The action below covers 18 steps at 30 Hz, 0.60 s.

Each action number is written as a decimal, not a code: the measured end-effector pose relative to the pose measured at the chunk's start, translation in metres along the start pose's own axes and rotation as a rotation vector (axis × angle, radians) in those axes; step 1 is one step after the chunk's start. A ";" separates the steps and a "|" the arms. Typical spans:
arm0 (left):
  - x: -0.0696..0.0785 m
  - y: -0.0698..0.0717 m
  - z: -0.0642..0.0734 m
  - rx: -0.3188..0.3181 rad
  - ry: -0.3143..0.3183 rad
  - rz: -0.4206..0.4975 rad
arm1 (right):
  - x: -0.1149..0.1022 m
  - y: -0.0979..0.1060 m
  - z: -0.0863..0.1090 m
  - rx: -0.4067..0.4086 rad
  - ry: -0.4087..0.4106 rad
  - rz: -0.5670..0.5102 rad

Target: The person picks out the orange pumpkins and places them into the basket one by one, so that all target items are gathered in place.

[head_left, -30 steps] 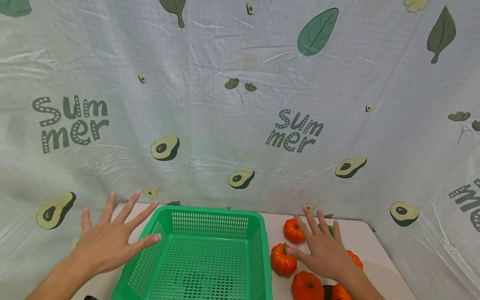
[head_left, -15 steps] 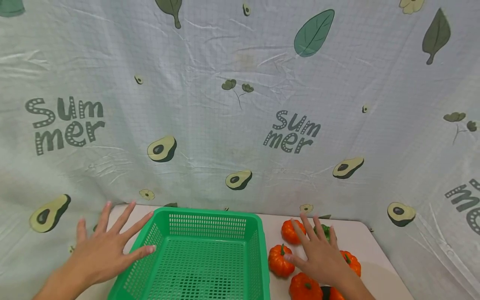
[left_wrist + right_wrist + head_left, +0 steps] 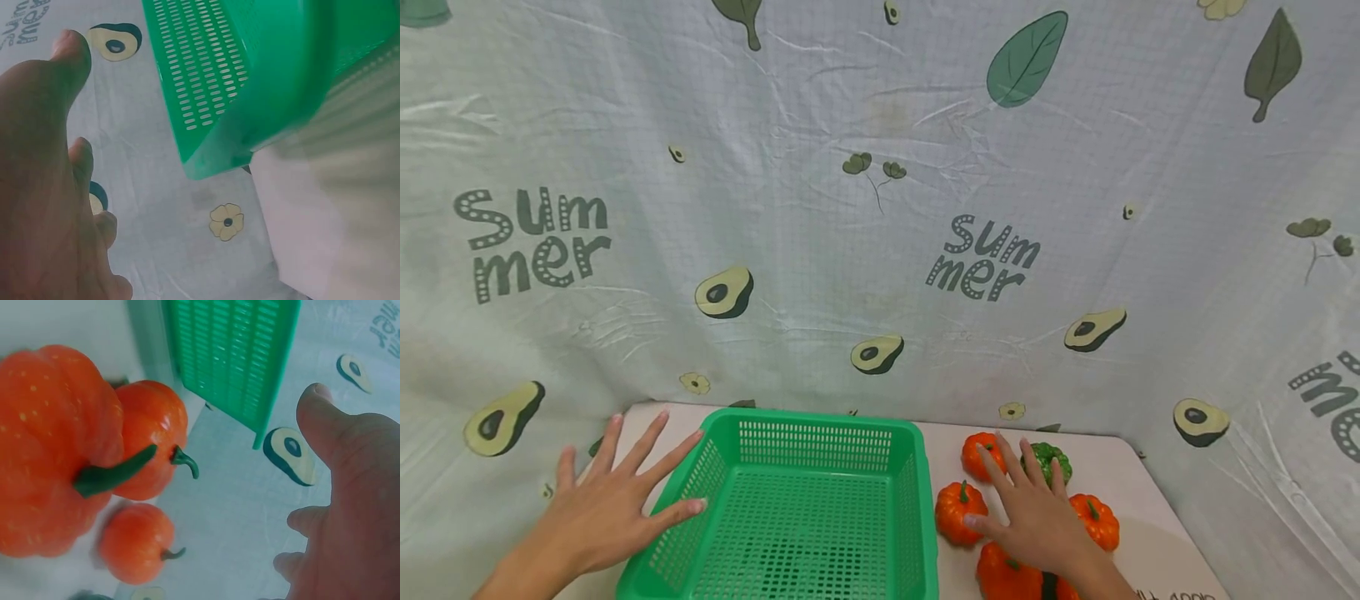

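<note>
Fingers spread, my left hand [image 3: 610,512] hovers over the left side of a green plastic basket [image 3: 827,422] in the head view. Nothing is in its grasp. Slotted walls and a mesh floor make up the basket, and no item shows inside. My right hand [image 3: 1037,517], also spread and holding nothing, is above a group of small orange pumpkins. Around it are a back pumpkin [image 3: 979,454], one beside the basket [image 3: 957,514], a front one [image 3: 1003,575] and one at right [image 3: 1096,522]. A green bumpy pumpkin [image 3: 1051,463] sits behind the fingers.
Everything stands on a white table [image 3: 1150,500]. A printed curtain [image 3: 805,250] hangs behind it and along both sides. Beside the front pumpkin, a black item [image 3: 1049,585] is partly hidden by the right arm. Partial lettering shows at the table's lower right.
Both hands have sunk slightly in the head view and remain spread. More of the green pumpkin and the right-hand orange pumpkin shows. The view has shifted a little; the basket stays put.
</note>
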State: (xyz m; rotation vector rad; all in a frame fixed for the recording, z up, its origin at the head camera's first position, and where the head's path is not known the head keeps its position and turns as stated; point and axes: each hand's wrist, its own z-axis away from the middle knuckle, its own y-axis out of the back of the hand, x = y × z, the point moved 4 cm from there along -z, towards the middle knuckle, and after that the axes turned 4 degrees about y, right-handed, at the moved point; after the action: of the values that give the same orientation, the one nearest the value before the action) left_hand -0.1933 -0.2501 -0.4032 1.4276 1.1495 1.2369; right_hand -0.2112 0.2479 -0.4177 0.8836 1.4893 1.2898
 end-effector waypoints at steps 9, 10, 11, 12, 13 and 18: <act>-0.012 -0.014 -0.003 -0.048 0.016 0.073 | 0.004 -0.012 -0.002 -0.049 -0.040 -0.108; -0.013 -0.017 -0.003 -0.055 0.019 0.082 | 0.005 -0.014 -0.002 -0.052 -0.040 -0.136; -0.015 -0.019 -0.004 -0.065 0.021 0.091 | 0.005 -0.015 -0.003 -0.051 -0.035 -0.168; -0.016 -0.022 -0.004 -0.077 0.020 0.103 | 0.006 -0.016 -0.003 -0.050 -0.035 -0.199; -0.018 -0.024 -0.004 -0.095 0.023 0.116 | 0.007 -0.017 -0.004 -0.049 -0.039 -0.227; -0.027 -0.036 -0.005 -0.206 0.022 0.243 | 0.013 -0.023 -0.010 -0.048 -0.121 -0.381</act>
State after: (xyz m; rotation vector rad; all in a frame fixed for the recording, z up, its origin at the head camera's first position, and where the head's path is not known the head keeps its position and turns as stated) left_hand -0.2030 -0.2705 -0.4421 1.4287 0.8522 1.4977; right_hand -0.2232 0.2531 -0.4427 0.5984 1.4402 0.9702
